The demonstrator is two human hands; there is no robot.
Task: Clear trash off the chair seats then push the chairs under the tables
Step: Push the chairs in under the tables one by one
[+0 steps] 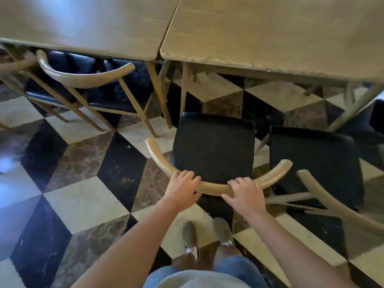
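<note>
A wooden chair with a black padded seat (214, 146) stands in front of me, out from the right-hand wooden table (270, 34). Its seat is bare. My left hand (182, 187) and my right hand (245, 193) both grip the chair's curved wooden backrest (212, 187), one on each side of its middle. A second chair (311, 161) with a bare black seat stands just to the right, also out from the table. On the left, a third chair (83, 80) sits tucked under the left table (87, 23).
The floor is a black, cream and brown diamond tile pattern (83, 196). Table legs (158, 94) stand at the gap between the two tables, just left of the held chair. My feet (207, 233) are directly behind the chair.
</note>
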